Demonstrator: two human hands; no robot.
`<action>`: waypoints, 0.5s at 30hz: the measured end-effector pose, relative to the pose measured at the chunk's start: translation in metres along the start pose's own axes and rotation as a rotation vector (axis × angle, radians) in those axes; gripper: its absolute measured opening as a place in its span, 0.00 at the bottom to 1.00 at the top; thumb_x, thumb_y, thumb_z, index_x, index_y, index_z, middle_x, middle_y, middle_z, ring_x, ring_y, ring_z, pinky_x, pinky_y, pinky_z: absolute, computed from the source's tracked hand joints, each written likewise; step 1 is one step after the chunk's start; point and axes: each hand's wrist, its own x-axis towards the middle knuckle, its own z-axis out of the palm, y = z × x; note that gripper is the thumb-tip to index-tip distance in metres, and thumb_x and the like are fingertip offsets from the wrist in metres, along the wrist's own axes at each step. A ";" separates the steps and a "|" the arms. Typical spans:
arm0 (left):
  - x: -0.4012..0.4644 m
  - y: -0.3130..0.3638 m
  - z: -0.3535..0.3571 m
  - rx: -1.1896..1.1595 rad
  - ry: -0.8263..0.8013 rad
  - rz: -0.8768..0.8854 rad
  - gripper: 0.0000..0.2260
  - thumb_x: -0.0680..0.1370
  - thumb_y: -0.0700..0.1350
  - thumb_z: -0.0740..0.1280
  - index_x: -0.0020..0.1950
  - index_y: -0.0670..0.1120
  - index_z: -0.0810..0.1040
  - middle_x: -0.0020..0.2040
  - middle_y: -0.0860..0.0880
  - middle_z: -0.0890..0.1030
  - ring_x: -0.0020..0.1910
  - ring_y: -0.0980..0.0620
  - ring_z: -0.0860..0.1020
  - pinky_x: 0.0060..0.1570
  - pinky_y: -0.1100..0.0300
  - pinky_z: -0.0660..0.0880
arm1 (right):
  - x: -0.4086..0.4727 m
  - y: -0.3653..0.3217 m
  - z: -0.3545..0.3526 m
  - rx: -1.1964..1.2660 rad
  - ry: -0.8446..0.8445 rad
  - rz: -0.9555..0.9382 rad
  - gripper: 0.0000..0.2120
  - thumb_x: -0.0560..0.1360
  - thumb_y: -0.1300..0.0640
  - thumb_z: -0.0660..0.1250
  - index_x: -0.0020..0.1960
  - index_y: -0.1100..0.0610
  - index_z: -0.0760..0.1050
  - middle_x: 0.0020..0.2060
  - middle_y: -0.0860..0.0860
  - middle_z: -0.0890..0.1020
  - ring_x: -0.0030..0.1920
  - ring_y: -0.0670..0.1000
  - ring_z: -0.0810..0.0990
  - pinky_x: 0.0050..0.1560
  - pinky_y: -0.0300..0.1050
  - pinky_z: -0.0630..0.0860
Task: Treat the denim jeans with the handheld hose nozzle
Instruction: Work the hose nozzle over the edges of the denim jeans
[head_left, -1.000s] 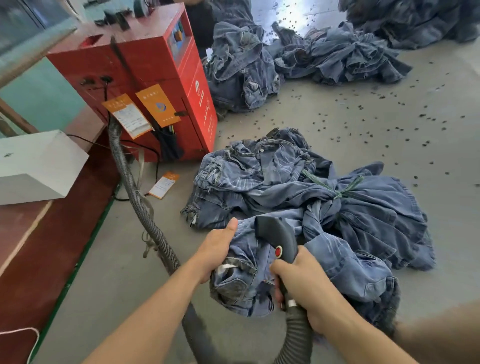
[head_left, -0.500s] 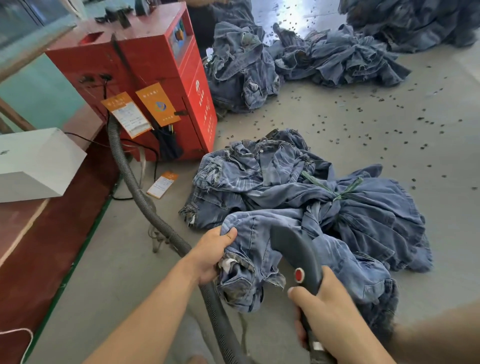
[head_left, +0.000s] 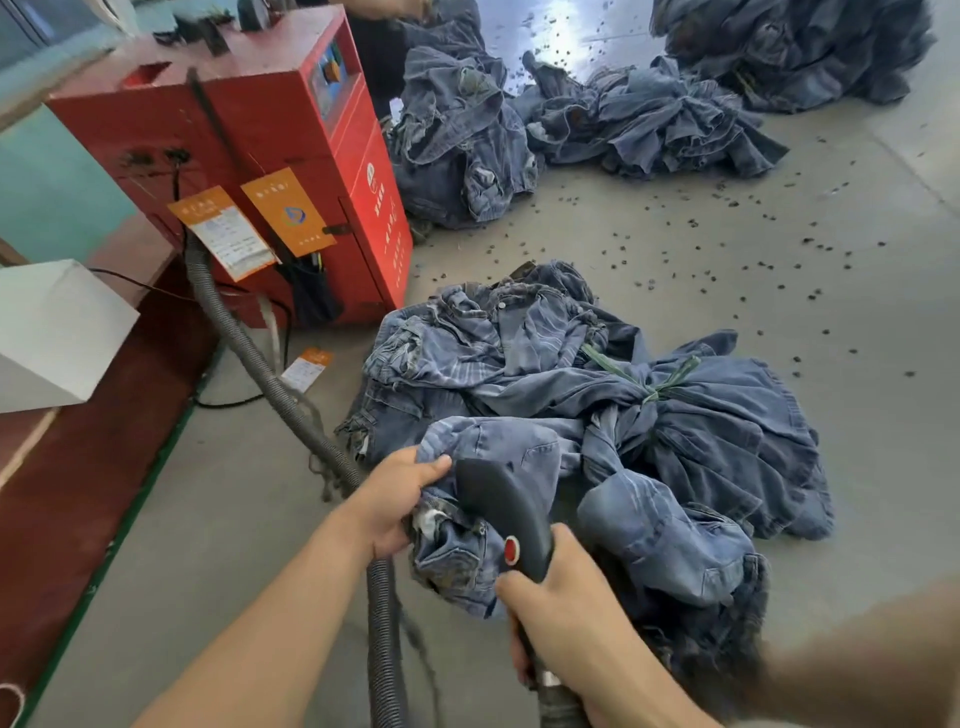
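A grey concrete floor (head_left: 649, 270), speckled with small dark bits, is carrying four denim heaps: three at the back and the tied bundle of jeans (head_left: 597, 395) lying nearest, beside one red machine (head_left: 270, 156). The left hand (head_left: 397, 499) is gripping the bundle's bunched edge; the right hand (head_left: 563, 618) is clasping the black hose nozzle (head_left: 501, 506), its head pressing against that denim.

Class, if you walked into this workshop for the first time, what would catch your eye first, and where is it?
The big red machine at upper left, its ribbed hose running down to the black nozzle in the right hand. In front, the left hand grips bundled denim jeans on the floor.
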 end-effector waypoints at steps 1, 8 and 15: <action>-0.001 0.000 -0.003 0.003 -0.021 -0.007 0.12 0.85 0.34 0.58 0.56 0.36 0.81 0.51 0.35 0.86 0.45 0.40 0.87 0.40 0.50 0.84 | 0.009 -0.003 0.004 0.036 -0.003 -0.005 0.11 0.71 0.53 0.67 0.50 0.53 0.69 0.37 0.60 0.79 0.32 0.58 0.78 0.36 0.53 0.77; 0.006 0.004 -0.048 0.012 0.012 -0.154 0.14 0.84 0.40 0.62 0.66 0.35 0.78 0.62 0.31 0.81 0.60 0.31 0.81 0.62 0.35 0.78 | 0.061 -0.022 -0.065 0.405 0.180 0.022 0.10 0.77 0.68 0.65 0.41 0.58 0.69 0.28 0.57 0.72 0.24 0.54 0.71 0.28 0.47 0.71; 0.035 0.019 -0.063 -0.160 0.166 -0.171 0.18 0.85 0.45 0.57 0.69 0.38 0.77 0.67 0.34 0.79 0.60 0.35 0.80 0.65 0.39 0.74 | 0.027 0.049 -0.064 0.370 0.064 0.199 0.10 0.77 0.67 0.67 0.50 0.59 0.66 0.28 0.59 0.73 0.23 0.55 0.72 0.25 0.46 0.71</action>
